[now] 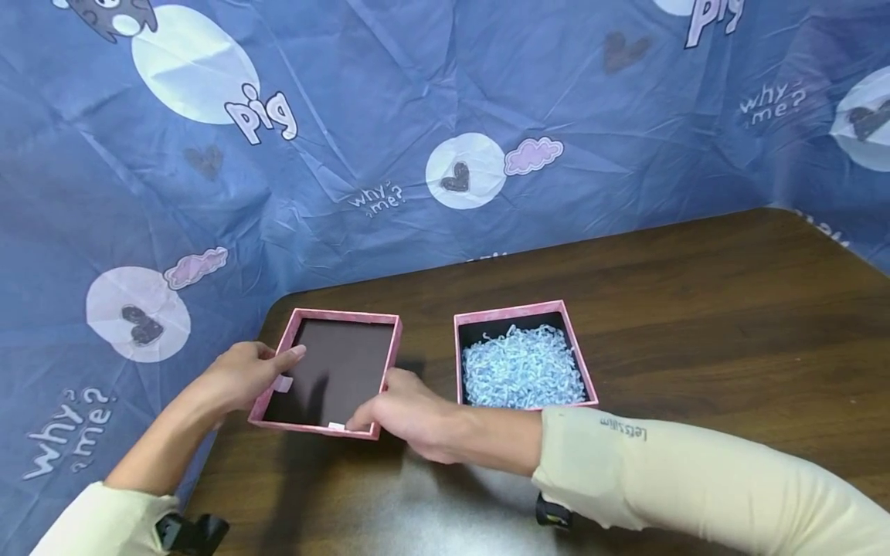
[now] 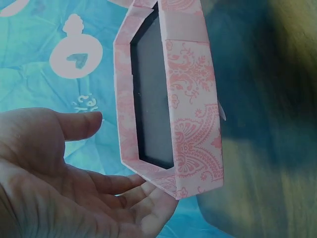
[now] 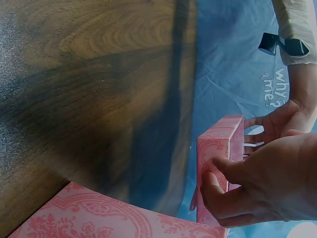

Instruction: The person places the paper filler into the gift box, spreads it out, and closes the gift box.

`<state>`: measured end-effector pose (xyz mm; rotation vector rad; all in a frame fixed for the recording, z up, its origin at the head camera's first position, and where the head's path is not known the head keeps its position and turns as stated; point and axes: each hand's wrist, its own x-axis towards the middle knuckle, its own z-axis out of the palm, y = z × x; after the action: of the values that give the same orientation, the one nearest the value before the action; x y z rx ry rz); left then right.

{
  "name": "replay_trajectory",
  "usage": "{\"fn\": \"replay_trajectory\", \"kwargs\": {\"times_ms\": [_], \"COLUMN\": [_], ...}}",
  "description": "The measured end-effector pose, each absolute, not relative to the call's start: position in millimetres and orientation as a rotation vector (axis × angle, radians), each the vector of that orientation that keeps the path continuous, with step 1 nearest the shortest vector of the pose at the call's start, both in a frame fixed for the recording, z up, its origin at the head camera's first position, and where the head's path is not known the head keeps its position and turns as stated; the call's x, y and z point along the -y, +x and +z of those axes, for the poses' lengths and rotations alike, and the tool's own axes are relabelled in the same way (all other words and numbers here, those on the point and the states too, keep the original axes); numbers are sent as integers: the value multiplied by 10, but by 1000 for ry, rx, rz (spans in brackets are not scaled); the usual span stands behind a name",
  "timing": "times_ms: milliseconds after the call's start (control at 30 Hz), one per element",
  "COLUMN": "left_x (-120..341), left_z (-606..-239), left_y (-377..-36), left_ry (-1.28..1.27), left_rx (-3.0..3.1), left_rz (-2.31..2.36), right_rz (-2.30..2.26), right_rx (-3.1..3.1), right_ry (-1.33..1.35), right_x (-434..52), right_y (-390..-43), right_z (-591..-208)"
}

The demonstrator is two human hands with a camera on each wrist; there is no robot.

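A pink patterned box lid (image 1: 339,363) with a dark inside lies open side up above the table's left part, a white tab at its left wall and another at its near edge. My right hand (image 1: 417,413) grips its near right corner, thumb over the wall, seen also in the right wrist view (image 3: 257,186). At the lid's left side is my left hand (image 1: 243,373); in the left wrist view its straight fingers touch the lid from below while the thumb stands apart. Right of the lid, a pink box (image 1: 582,363) holds pale blue shredded paper (image 1: 523,369).
Both boxes are over a dark wood-grain table (image 1: 695,332). A blue printed cloth (image 1: 389,93) hangs behind the table and down its left side. My right forearm (image 1: 626,455) crosses in front of the pink box.
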<state>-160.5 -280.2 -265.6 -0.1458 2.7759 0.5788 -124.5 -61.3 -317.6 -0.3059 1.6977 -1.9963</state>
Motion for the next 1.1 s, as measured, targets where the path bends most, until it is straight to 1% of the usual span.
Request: {"fn": "replay_trajectory", "kwargs": {"times_ms": [300,533,667,833,1100], "left_x": [2781,2657,2560,2409,2045], "left_z": [-2493,-2315,-2245,-2188,-2162], "left_y": [-1604,-1645,-1634,-1572,-1525], "left_ry": [-125,-85,-57,0,87], "left_rx": [-2760,-2778,-2772,-2777,-2775], "left_rz": [606,585,616,687,826], "right_rz": [-1991,-1978,-1936,-1876,-1691], "right_rx": [-1725,-1787,-1843,-1905,-1997], "right_ry": [-316,-315,-304,-360,-350], "right_x": [532,407,240,-36,-537], "right_y": [-1253,-1266,-1300,-1351,-1365], "right_z": [-3065,-2906,-2851,-2757,-2560]}}
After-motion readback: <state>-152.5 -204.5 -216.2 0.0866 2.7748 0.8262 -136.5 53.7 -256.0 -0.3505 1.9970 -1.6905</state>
